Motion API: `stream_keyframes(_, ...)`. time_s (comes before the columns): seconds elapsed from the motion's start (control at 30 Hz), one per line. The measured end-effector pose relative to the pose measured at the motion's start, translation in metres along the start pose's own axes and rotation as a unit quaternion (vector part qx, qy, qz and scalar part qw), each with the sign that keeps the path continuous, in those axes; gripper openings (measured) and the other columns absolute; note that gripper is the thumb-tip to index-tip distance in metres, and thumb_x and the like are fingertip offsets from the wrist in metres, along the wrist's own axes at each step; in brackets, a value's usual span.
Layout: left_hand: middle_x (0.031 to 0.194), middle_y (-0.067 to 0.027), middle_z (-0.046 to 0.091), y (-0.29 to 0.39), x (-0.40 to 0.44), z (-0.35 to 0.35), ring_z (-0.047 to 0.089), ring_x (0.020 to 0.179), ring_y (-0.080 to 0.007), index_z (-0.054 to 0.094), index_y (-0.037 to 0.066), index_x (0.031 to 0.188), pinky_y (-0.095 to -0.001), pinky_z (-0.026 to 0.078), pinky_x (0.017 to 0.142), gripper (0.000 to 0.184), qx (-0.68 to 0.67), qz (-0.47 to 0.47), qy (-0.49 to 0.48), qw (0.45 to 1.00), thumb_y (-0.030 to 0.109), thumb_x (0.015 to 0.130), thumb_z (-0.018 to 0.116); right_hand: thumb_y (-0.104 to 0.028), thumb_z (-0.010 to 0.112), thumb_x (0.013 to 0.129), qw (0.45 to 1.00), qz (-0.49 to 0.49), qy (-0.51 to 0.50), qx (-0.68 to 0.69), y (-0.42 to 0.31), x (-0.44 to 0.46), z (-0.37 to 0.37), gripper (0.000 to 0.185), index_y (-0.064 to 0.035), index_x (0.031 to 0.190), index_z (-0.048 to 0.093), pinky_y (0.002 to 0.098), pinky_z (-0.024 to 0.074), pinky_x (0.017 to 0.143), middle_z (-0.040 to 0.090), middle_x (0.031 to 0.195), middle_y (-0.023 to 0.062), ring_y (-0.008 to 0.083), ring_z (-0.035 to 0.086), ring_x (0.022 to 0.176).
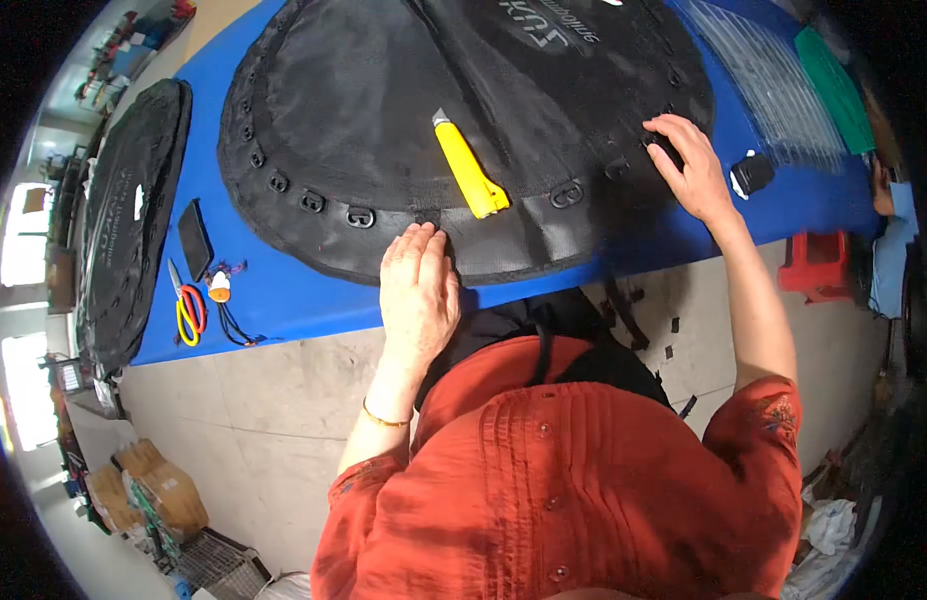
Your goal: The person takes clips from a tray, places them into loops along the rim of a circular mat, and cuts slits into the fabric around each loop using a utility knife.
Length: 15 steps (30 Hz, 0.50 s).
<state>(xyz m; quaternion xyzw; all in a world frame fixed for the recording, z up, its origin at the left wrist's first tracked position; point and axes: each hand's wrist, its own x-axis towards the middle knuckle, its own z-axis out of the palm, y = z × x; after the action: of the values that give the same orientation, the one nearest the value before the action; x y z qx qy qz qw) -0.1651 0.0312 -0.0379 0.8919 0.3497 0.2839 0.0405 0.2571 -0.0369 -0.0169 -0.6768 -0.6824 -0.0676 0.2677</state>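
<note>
Along the near edge of the blue table (pixel 283 300), a round black mat (pixel 373 120) is spread. It should be soft, fairly light and floppy, best held by the rim near its rings (pixel 360 216). Its near rim is touched by the left hand (pixel 419 290), fingers extended flat; whether its right side is gripped by the right hand (pixel 693 165), fingers bent, cannot be told.

One wide head-worn view looks forward and down, close above the black round fabric (pixel 518 130) and blue desk (pixel 303 305)
</note>
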Motion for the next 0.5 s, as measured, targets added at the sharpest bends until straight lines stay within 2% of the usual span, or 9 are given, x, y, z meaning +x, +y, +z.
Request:
stream_keyframes(0.2, 0.128, -0.0188, 0.064, -0.001, 0.004, -0.001, 0.060, 0.125, -0.0366, 0.064, 0.000, 0.122, -0.0516, 0.043, 0.110, 0.035, -0.008, -0.003, 0.001, 1.000, 0.008, 0.088, 0.066, -0.023, 0.066, 0.098, 1.000, -0.004, -0.006, 0.002, -0.002, 0.002, -0.002, 0.031, -0.0058, 0.124, 0.066, 0.0447, 0.0448, 0.108, 0.064, 0.129, 0.0169, 0.0361, 0.059, 0.126)
stream_keyframes(0.33, 0.123, -0.0182, 0.065, 0.002, 0.011, -0.006, 0.061, 0.119, -0.0367, 0.064, 0.000, 0.118, -0.0483, 0.045, 0.105, 0.032, -0.025, 0.000, 0.016, 1.000, 0.002, 0.087, 0.066, -0.017, 0.069, 0.094, 0.998, 0.053, 0.036, -0.024, -0.030, 0.009, -0.001, 0.028, -0.0046, 0.119, 0.066, 0.0458, 0.0479, 0.104, 0.066, 0.126, 0.0171, 0.0375, 0.062, 0.120)
stream_keyframes(0.43, 0.120, -0.0178, 0.065, 0.001, 0.013, -0.004, 0.061, 0.117, -0.0367, 0.064, 0.000, 0.119, -0.0483, 0.046, 0.104, 0.036, -0.030, -0.004, 0.010, 0.999, 0.005, 0.083, 0.068, -0.010, 0.075, 0.088, 0.998, 0.010, 0.060, 0.027, -0.075, 0.026, -0.002, 0.032, -0.0069, 0.119, 0.067, 0.0454, 0.0498, 0.101, 0.068, 0.120, 0.0162, 0.0374, 0.064, 0.115)
stream_keyframes(0.47, 0.121, -0.0177, 0.065, -0.001, 0.012, -0.002, 0.061, 0.118, -0.0366, 0.064, 0.000, 0.120, -0.0491, 0.045, 0.105, 0.040, -0.028, -0.008, -0.002, 1.000, 0.008, 0.081, 0.069, -0.012, 0.077, 0.087, 0.993, -0.050, 0.096, 0.036, -0.090, 0.029, 0.004, 0.036, -0.0086, 0.122, 0.066, 0.0458, 0.0497, 0.100, 0.068, 0.118, 0.0153, 0.0368, 0.064, 0.114)
stream_keyframes(0.5, 0.118, -0.0169, 0.065, -0.002, 0.013, 0.001, 0.062, 0.114, -0.0363, 0.064, 0.000, 0.118, -0.0482, 0.046, 0.102, 0.041, -0.032, -0.004, 0.007, 0.999, 0.009, 0.078, 0.070, -0.016, 0.078, 0.086, 0.994, -0.061, 0.070, 0.049, -0.109, 0.036, 0.002, 0.040, -0.0100, 0.124, 0.065, 0.0459, 0.0500, 0.098, 0.068, 0.117, 0.0142, 0.0364, 0.065, 0.111)
